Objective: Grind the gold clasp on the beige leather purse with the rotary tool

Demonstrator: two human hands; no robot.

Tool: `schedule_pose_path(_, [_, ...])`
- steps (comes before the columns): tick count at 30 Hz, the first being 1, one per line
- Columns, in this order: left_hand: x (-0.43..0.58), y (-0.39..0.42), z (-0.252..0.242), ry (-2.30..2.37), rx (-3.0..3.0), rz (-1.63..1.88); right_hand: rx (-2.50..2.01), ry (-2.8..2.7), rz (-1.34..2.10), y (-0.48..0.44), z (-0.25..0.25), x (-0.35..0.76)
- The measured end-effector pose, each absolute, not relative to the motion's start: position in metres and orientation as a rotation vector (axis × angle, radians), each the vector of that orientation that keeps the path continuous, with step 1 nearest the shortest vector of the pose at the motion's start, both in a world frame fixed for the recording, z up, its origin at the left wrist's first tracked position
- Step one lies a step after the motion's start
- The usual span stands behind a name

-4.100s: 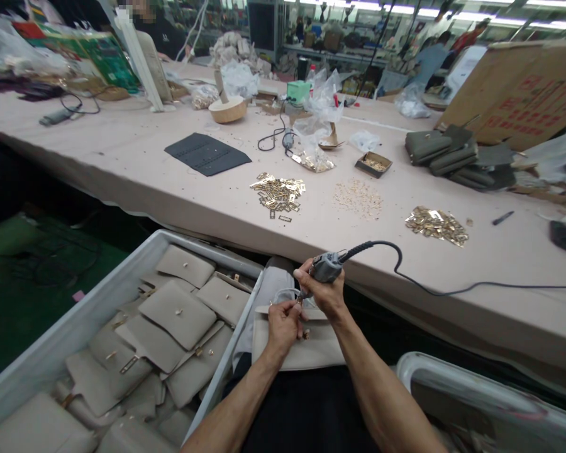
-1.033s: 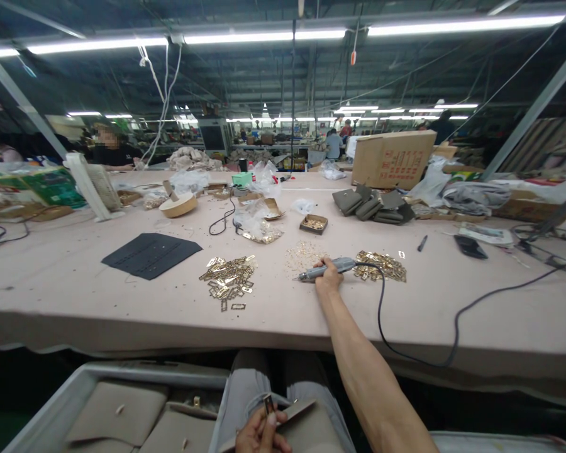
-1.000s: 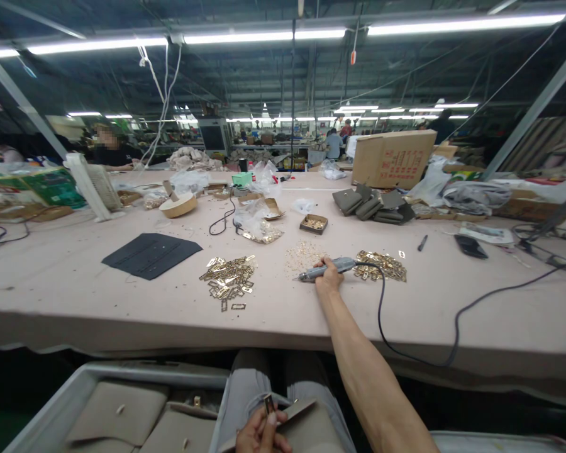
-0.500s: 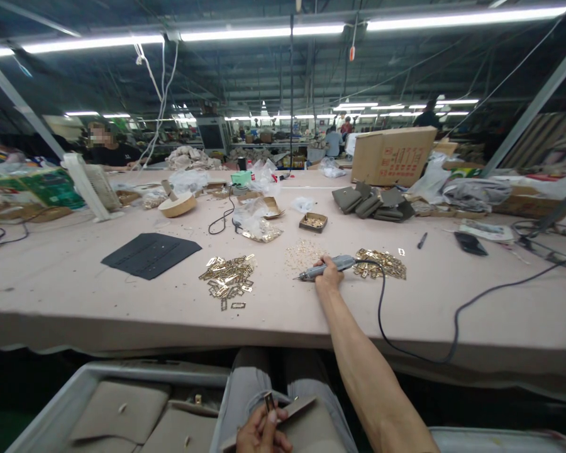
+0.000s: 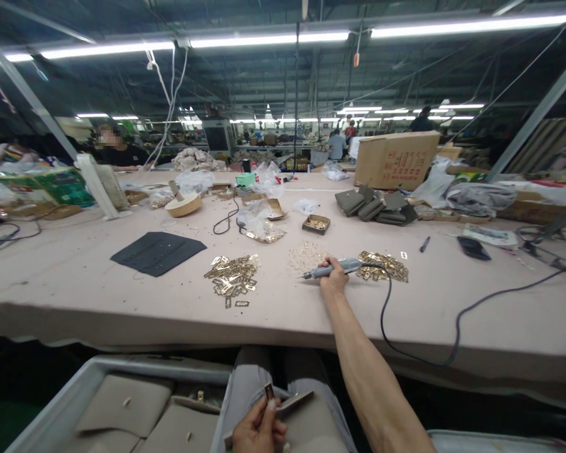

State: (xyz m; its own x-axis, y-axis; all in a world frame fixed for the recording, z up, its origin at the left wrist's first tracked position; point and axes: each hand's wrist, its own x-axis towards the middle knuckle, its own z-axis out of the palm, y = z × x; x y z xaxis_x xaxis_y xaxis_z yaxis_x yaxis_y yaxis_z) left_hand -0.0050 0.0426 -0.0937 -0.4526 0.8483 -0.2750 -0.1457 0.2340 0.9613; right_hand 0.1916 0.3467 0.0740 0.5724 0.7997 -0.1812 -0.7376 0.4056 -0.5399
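My right hand is wrapped round a grey electric screwdriver, its tip pointing left just above the table, beside scattered small gold screws. Low in the view, my left hand pinches a small metal plate between thumb and fingers. That hand rests by a taupe bag piece on my lap, its flap edge raised behind the fingers. Piles of gold frame-shaped plates lie on either side of the screwdriver: one on the left, one on the right.
A grey bin of taupe pieces stands at lower left. The table also bears a black sheet, a small box of screws and folded dark pieces. The screwdriver's cord trails right, over the edge.
The view has shifted slightly. My right hand stays round the screwdriver near the screws, and my left hand keeps its pinch on the metal plate; little else differs.
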Motion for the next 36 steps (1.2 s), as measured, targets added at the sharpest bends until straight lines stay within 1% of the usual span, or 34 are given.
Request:
schedule_pose_path(3, [-0.007, 0.040, -0.078, 1.601, 0.679, 1.409, -0.602, -0.165, 1.020, 0.321, 0.084, 0.195])
schedule_pose_path(6, [-0.005, 0.033, -0.058, 1.485, 0.720, 1.376, -0.571, -0.243, 1.082, 0.282, 0.088, 0.196])
schedule_pose_path(8, [-0.004, 0.032, -0.051, 1.463, 0.707, 1.392, -0.472, -0.350, 1.138, 0.251, 0.087, 0.193])
schedule_pose_path(10, [-0.004, 0.032, -0.049, 1.429, 0.639, 1.393, -0.463, -0.431, 1.199, 0.218, 0.085, 0.186])
schedule_pose_path(13, [-0.003, 0.031, -0.051, 1.398, 0.559, 1.376, -0.574, -0.476, 1.270, 0.165, 0.079, 0.169])
schedule_pose_path(17, [-0.002, 0.030, -0.055, 1.395, 0.529, 1.375, -0.666, -0.587, 1.268, 0.116, 0.059, 0.139])
schedule_pose_path(24, [-0.003, 0.030, -0.053, 1.381, 0.504, 1.383, -0.741, -0.737, 1.158, 0.096, 0.039, 0.106])
schedule_pose_path(36, [-0.003, 0.030, -0.054, 1.386, 0.473, 1.363, -0.835, -0.894, 1.120, 0.090, 0.021, 0.097])
